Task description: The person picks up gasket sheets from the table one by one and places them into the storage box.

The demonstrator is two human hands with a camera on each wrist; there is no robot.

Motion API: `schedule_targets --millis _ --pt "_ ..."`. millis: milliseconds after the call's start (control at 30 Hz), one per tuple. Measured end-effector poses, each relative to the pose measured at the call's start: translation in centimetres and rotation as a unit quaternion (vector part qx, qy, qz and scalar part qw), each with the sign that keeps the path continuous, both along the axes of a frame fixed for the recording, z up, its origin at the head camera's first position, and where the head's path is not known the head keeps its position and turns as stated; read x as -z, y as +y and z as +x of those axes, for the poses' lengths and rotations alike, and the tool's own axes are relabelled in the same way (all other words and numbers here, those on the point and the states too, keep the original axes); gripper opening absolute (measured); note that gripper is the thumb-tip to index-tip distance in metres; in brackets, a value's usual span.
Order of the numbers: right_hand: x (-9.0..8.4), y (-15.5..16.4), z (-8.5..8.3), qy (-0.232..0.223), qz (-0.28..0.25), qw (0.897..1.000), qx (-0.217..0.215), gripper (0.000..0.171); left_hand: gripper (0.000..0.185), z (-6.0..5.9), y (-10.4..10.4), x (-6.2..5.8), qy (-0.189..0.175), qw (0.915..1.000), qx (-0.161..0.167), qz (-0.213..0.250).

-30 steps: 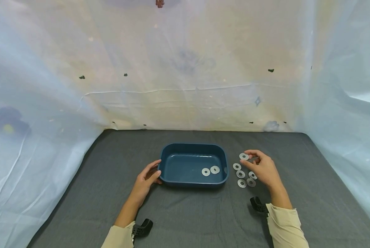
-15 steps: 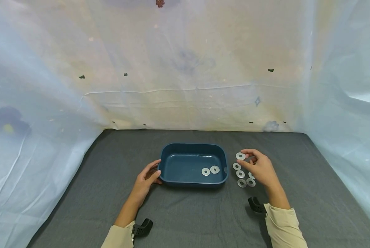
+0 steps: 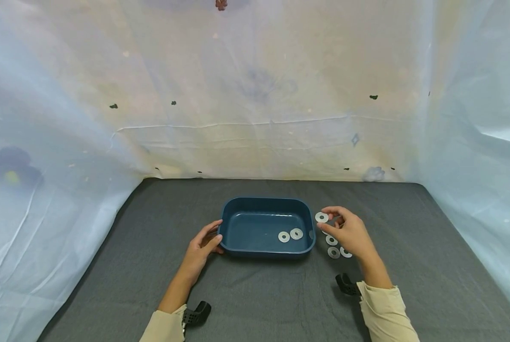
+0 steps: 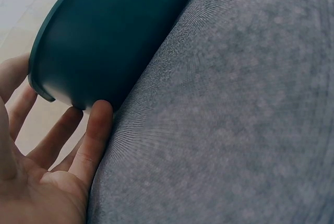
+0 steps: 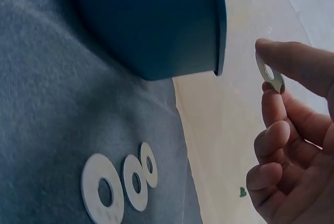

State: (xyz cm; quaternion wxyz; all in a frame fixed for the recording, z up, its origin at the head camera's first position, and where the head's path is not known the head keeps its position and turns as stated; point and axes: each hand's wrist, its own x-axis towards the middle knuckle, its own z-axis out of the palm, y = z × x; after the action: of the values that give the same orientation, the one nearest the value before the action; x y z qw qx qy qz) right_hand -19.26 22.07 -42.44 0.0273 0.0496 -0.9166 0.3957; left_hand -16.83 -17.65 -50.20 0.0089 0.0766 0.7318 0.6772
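Note:
A dark blue tray (image 3: 237, 209) sits mid-table with two metal washers (image 3: 290, 235) lying inside it. My left hand (image 3: 203, 247) rests against the tray's left end, thumb and fingers straight on its wall (image 4: 99, 46). My right hand (image 3: 344, 230) pinches one washer (image 3: 321, 217) between thumb and forefinger, just right of the tray's right rim; the right wrist view shows this washer (image 5: 270, 72) held in the air beside the tray (image 5: 156, 20). Several more washers (image 3: 333, 247) lie on the cloth under and beside that hand, three of these washers (image 5: 122, 185) plain in the right wrist view.
The table is covered in dark grey cloth (image 3: 259, 294). Pale plastic sheeting (image 3: 255, 95) walls it in at the back and both sides. Black wrist camera mounts (image 3: 197, 313) sit near both sleeves.
My right hand has carried the pinched washer leftward, from above the loose washers to just beside the tray's right rim. The left hand and the tray have stayed put.

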Motion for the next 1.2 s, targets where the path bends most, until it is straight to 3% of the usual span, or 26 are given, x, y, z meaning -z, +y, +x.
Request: schedule_targets --millis 667,1200 --pt "0.5 -2.1 0.2 0.005 0.003 1.000 -0.029 0.039 0.046 0.0 0.4 -0.3 -0.019 0.9997 -0.016 -0.004" --pt "0.6 -2.5 0.5 0.017 0.005 0.999 -0.049 0.035 0.047 0.1 0.5 -0.3 -0.011 0.9998 -0.013 -0.005"
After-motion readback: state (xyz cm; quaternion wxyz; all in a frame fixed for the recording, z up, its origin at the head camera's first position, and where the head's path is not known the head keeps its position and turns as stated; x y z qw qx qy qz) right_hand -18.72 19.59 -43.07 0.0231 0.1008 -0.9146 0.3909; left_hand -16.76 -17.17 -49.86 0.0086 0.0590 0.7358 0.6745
